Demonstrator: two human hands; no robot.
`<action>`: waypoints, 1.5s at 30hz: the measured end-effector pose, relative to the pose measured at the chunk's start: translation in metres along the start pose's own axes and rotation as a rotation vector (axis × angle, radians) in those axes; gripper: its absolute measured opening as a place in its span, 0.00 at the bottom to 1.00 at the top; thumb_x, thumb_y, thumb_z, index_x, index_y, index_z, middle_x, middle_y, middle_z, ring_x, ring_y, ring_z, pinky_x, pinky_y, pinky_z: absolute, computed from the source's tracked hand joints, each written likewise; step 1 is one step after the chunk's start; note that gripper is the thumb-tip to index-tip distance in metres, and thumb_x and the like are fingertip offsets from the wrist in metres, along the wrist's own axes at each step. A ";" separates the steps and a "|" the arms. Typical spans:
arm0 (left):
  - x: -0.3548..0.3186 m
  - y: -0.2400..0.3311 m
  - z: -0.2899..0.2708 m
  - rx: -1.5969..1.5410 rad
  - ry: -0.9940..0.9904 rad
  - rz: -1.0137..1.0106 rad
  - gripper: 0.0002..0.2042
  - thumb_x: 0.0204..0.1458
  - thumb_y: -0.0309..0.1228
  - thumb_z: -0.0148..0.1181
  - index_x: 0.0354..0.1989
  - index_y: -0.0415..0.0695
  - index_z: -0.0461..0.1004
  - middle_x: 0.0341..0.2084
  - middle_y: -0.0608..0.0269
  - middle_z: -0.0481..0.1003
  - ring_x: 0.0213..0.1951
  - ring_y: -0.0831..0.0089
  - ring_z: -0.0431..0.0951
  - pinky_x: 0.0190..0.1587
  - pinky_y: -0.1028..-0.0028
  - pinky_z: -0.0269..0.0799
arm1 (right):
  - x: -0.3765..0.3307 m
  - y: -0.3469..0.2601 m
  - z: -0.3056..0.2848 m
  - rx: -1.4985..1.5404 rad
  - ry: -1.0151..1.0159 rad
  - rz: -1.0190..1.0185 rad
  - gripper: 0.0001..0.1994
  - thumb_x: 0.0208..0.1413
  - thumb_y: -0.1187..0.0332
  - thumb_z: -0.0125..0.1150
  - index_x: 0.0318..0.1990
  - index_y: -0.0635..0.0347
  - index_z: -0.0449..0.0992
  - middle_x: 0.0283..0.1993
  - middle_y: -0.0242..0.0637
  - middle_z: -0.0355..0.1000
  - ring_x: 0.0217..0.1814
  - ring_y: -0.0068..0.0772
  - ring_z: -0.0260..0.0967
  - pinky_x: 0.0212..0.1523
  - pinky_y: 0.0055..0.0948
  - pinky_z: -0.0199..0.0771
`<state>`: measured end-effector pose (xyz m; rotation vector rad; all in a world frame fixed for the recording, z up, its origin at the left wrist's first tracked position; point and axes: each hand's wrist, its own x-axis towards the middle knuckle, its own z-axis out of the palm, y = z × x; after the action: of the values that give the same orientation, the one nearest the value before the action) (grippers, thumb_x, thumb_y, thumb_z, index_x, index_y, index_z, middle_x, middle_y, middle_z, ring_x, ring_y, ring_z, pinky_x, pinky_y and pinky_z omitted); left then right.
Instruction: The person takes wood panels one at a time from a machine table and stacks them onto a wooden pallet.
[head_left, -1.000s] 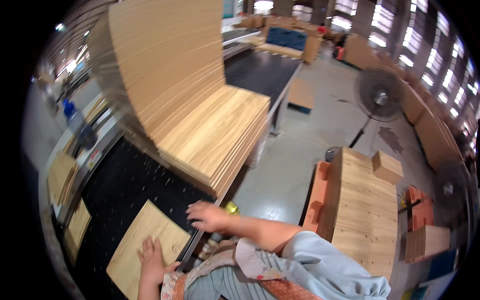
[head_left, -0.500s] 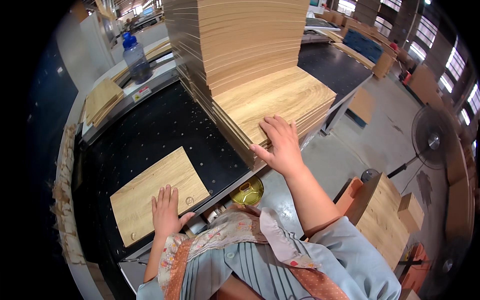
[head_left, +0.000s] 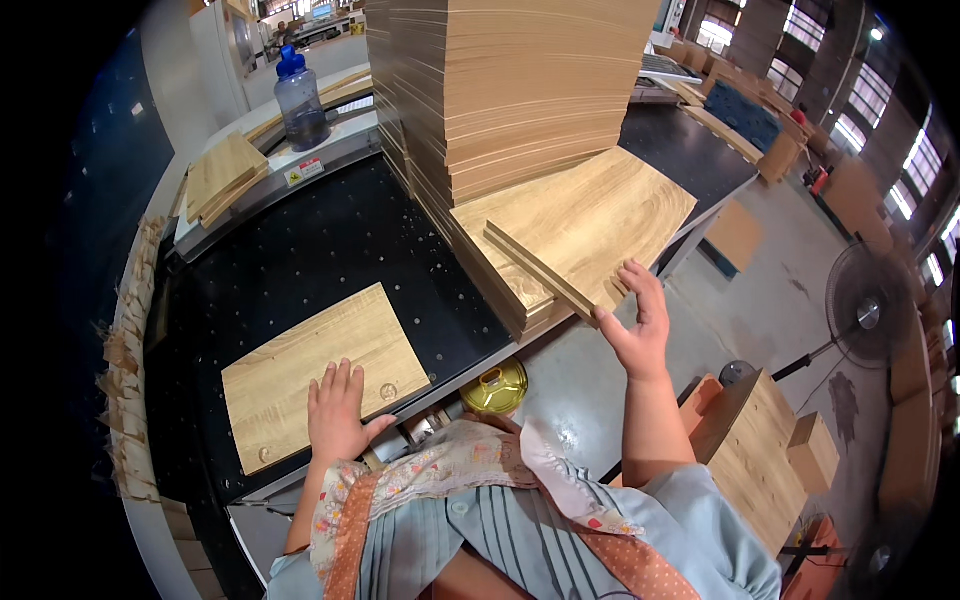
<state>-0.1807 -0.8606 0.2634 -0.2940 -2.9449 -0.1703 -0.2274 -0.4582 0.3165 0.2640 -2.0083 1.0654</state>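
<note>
My left hand [head_left: 340, 415] lies flat, fingers a little spread, on a wood-grain board [head_left: 300, 365] at the near edge of the black worktop. Two round recesses show near that board's corners. My right hand [head_left: 641, 325] grips the near end of another wood-grain board [head_left: 610, 215], thumb at one corner and fingers over the end. This board sits askew on top of a low stack of boards [head_left: 485, 258], its left edge slightly raised. Directly behind rises a tall stack of similar boards [head_left: 540, 90].
The black worktop [head_left: 400, 240] is dotted with small holes. On the ledge at left stand a blue-capped bottle [head_left: 300, 105] and some small boards [head_left: 222, 175]. Beneath the front edge is a yellow-green round container [head_left: 495, 386]. At right are a fan [head_left: 868, 312] and a wooden piece [head_left: 755, 460].
My right hand has taken hold of the low stack's top board and drawn it rightward, turning it askew. My left hand stays on its board.
</note>
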 end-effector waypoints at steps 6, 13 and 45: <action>0.001 0.001 -0.002 0.024 -0.023 0.009 0.41 0.37 0.54 0.66 0.58 0.39 0.63 0.60 0.47 0.60 0.64 0.52 0.55 0.64 0.50 0.47 | 0.008 0.009 0.015 0.228 0.232 0.182 0.15 0.45 0.76 0.61 0.44 0.63 0.72 0.54 0.40 0.64 0.55 0.33 0.64 0.50 0.29 0.68; 0.000 -0.001 0.002 0.013 0.010 0.020 0.41 0.37 0.52 0.67 0.58 0.39 0.63 0.60 0.47 0.60 0.64 0.52 0.56 0.63 0.51 0.48 | 0.017 0.035 0.002 0.774 0.520 0.823 0.13 0.57 0.64 0.55 0.45 0.61 0.65 0.38 0.35 0.64 0.39 0.25 0.66 0.29 0.31 0.75; -0.002 0.002 0.004 0.047 0.034 0.021 0.39 0.38 0.46 0.68 0.59 0.42 0.62 0.61 0.53 0.60 0.64 0.55 0.56 0.63 0.54 0.51 | -0.002 -0.063 -0.009 1.351 0.179 0.555 0.25 0.50 0.77 0.56 0.58 0.66 0.60 0.55 0.43 0.66 0.56 0.38 0.65 0.56 0.38 0.67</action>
<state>-0.1792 -0.8583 0.2594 -0.3119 -2.9063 -0.1025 -0.1887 -0.4909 0.3551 0.2682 -0.9054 2.5711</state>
